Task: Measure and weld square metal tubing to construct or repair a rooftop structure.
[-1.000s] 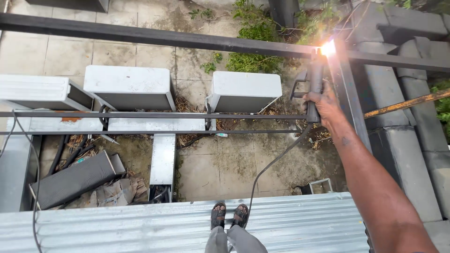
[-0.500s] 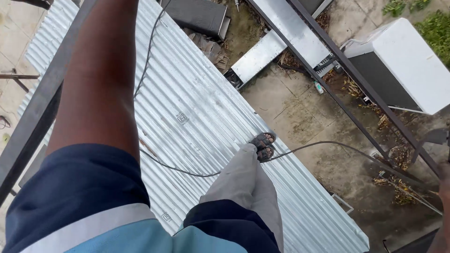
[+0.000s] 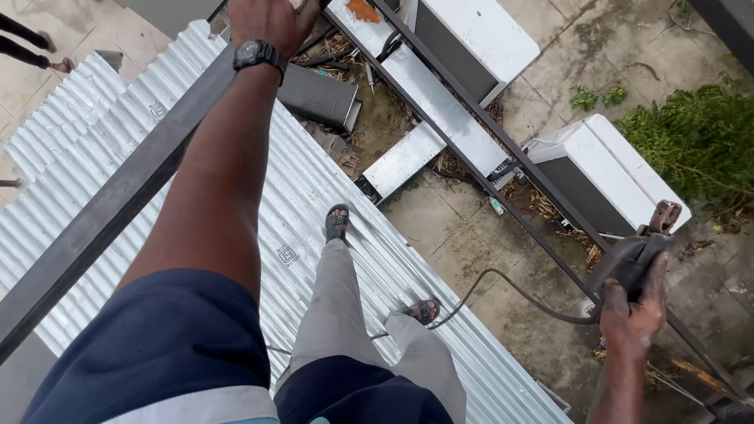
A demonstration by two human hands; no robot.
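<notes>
My left hand, with a black wristwatch on the wrist, is closed over the top of a dark steel beam that runs diagonally up the left side. My right hand at the lower right grips a dark welding electrode holder. Its black cable loops left toward my feet. No arc is lit at the holder's tip. I stand in sandals on a corrugated metal roof sheet, with my grey trouser legs below me.
Thin dark steel rails cross diagonally above the ground. Below them sit white box-shaped units and a grey one, amid debris on stained concrete. A green shrub grows at the right. Another person's legs show at the top left.
The bright welding arc seen a second ago is out. The view has swung down and left, my right hand has come down with the holder, and my left hand now grips the beam.
</notes>
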